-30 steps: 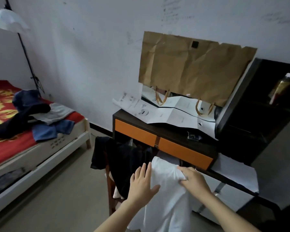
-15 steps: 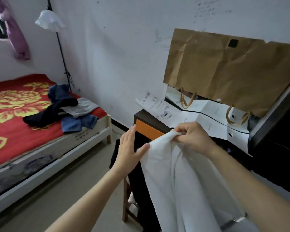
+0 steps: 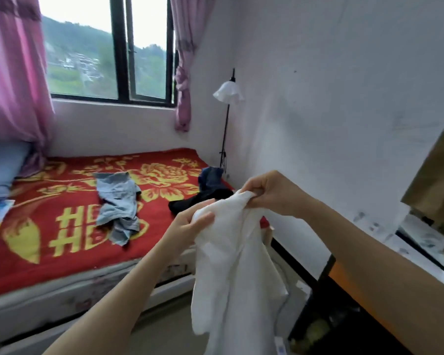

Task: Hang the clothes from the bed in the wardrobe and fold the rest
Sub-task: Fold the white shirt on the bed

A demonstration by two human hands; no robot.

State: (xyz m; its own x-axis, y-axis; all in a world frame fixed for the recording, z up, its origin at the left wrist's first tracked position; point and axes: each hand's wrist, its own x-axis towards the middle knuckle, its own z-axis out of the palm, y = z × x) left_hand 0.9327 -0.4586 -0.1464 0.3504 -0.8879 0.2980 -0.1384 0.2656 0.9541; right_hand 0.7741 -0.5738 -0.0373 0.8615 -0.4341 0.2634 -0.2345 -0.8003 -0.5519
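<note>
Both hands, left (image 3: 190,221) & right (image 3: 269,194), pinch white garment (image 3: 231,265) at top edge, prob. to open it out for folding w/ bed (image 3: 62,226) ahead.

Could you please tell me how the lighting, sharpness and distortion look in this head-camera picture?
Head view: sky in the window is blown out, the room softly lit. Head view: wide-angle distortion bows the bed along its near edge. Head view: left hand, right hand and white garment are slightly soft; the paper bag at the right edge is blurred.

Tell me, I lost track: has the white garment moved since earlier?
Yes. The white garment was lifted from below the orange drawer, leftward toward the bed.
</note>
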